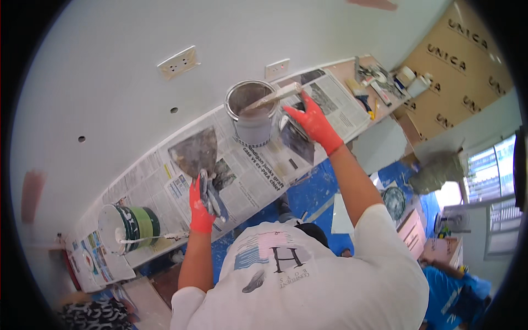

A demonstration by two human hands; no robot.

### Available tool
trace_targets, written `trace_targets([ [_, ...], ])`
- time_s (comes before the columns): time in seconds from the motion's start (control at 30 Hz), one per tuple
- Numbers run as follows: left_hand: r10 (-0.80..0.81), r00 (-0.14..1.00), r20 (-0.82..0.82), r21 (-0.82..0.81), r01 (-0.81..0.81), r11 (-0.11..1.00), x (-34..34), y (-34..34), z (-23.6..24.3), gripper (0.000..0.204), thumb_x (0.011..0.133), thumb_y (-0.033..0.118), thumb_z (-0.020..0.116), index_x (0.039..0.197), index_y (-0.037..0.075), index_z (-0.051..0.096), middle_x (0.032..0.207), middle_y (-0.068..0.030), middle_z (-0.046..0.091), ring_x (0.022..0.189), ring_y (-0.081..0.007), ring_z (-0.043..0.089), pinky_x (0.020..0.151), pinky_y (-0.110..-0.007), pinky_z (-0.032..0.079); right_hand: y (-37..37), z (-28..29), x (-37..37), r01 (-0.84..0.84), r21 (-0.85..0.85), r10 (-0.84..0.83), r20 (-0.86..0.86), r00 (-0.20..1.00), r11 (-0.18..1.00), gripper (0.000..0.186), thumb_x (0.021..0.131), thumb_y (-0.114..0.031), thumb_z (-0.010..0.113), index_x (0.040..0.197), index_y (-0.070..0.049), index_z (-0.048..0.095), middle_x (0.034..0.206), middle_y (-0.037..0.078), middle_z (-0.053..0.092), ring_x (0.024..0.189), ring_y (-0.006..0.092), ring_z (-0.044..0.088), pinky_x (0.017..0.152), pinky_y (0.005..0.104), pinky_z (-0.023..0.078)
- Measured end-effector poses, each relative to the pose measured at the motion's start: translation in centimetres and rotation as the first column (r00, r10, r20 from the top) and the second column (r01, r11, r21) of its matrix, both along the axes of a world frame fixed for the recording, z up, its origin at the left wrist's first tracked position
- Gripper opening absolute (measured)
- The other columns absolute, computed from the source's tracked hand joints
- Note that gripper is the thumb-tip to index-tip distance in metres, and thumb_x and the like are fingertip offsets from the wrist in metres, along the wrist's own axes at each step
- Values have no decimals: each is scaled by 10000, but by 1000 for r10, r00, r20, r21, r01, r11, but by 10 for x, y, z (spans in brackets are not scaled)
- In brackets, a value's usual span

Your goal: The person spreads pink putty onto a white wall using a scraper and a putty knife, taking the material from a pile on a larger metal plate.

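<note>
My left hand (201,206), in a red glove, is closed round the handle of a wide putty knife (193,149), whose smeared blade lies over the newspaper. My right hand (314,122), also red-gloved, has thumb and fingers apart beside the paint can (254,129). A pale wooden stick (278,94) leans out of that can, its upper end close to my right fingertips; whether they touch it I cannot tell. Below that hand a dark flat blade (297,144) rests on the newspaper. Grey-brown residue coats the can's inside.
Newspaper (247,190) covers the long narrow bench along the wall. A green-and-white tub (132,228) lies on its side at the left with a white-coated roller or brush. Assorted tools (379,80) sit at the far right end. A person in blue (451,297) is at lower right.
</note>
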State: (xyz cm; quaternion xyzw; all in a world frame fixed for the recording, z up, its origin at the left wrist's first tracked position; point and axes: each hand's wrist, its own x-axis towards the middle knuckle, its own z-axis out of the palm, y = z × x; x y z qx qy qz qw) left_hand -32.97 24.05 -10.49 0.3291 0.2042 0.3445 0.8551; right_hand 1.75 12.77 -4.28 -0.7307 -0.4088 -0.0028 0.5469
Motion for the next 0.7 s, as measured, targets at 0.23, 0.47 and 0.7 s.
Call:
trace_targets([
  [0.23, 263, 946, -191, 522, -129, 843, 102, 30, -38, 600, 971, 398, 566, 1464, 88, 419, 1450, -107, 461, 1281, -218, 497, 1073, -377, 401, 99, 47, 50, -712, -297, 699, -169, 695, 637, 405, 874, -260, 734, 1199, -39, 636, 998, 74, 708, 945, 136, 644, 862, 308, 512],
  [0.47, 385, 828, -408, 711, 23, 703, 133, 5, -2, 596, 919, 125, 541, 1495, 126, 389, 1462, -189, 408, 1361, -318, 394, 1141, -394, 300, 128, 66, 69, -717, -442, 805, 20, 593, 539, 277, 853, -248, 746, 1046, -56, 692, 904, 99, 706, 861, 156, 662, 790, 319, 516],
  [0.7, 361, 888, -284, 766, -16, 642, 131, 12, 20, 642, 895, 119, 601, 1496, 133, 376, 1431, -210, 443, 1309, -338, 455, 1115, -399, 345, 128, 75, 57, -778, -420, 840, -62, 538, 467, 265, 837, -187, 752, 1030, -18, 683, 865, 89, 692, 800, 161, 639, 747, 307, 515],
])
